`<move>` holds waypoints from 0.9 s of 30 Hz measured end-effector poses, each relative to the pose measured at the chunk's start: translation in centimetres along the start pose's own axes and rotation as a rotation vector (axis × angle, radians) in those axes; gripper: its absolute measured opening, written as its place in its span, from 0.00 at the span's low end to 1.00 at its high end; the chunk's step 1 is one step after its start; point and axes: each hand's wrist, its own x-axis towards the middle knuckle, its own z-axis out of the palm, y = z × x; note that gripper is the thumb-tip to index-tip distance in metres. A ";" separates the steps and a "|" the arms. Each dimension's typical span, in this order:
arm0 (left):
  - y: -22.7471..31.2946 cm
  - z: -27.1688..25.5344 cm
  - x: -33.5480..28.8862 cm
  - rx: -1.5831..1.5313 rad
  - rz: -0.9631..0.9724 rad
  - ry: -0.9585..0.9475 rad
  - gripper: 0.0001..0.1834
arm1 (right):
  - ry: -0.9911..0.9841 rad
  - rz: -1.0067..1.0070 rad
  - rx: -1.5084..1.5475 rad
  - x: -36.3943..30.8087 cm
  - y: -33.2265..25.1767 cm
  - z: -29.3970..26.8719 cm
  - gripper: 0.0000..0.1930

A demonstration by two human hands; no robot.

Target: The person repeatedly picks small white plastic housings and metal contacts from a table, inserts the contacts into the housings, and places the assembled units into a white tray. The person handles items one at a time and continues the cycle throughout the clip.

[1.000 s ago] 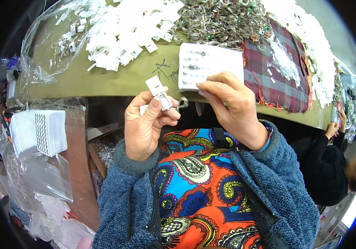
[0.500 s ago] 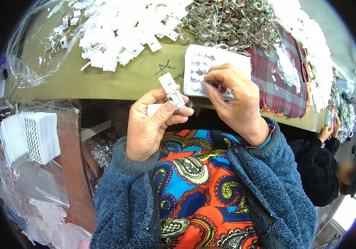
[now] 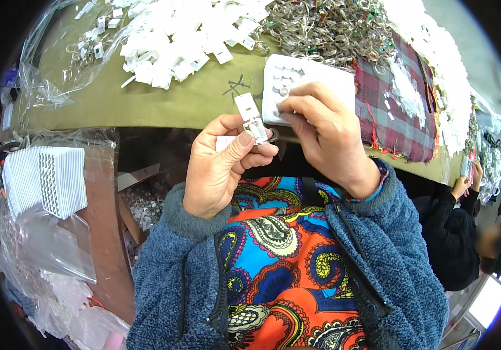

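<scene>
My left hand (image 3: 212, 166) pinches a small white plastic casing (image 3: 248, 107) between thumb and fingers. Its flap stands open, and the inside faces up; a grey wire loop shows beside the fingertips. Over a white tray (image 3: 338, 76) my right hand (image 3: 332, 128) is bent, thumb and index finger closed together at the tray's near left part. Whatever lies between those fingertips is too small to make out. Round silvery button cells (image 3: 286, 73) sit in rows in the tray, and my right hand covers some of the tray.
Beyond my left hand lies a heap of white casings (image 3: 169, 44). A pile of wire loops (image 3: 326, 26) is behind the tray, a plaid cloth (image 3: 399, 111) right of it. Stacked white trays (image 3: 63, 181) stand at left. Another person (image 3: 455, 239) works at far right.
My right hand's fingertips have shifted slightly left and nearer over the tray. The left hand keeps its hold on the casing. The whole view has shifted a little.
</scene>
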 end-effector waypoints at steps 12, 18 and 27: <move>-0.6 0.5 -1.0 -0.062 -0.054 -0.057 0.13 | -0.015 0.051 0.250 -1.4 -2.7 -0.2 0.11; -0.6 0.6 -0.9 -0.096 -0.041 -0.094 0.13 | 0.134 -0.001 0.197 -1.3 -2.8 0.1 0.13; -0.3 0.6 -0.5 0.089 -0.082 0.055 0.12 | 0.106 -0.168 0.181 -1.7 -0.9 2.1 0.12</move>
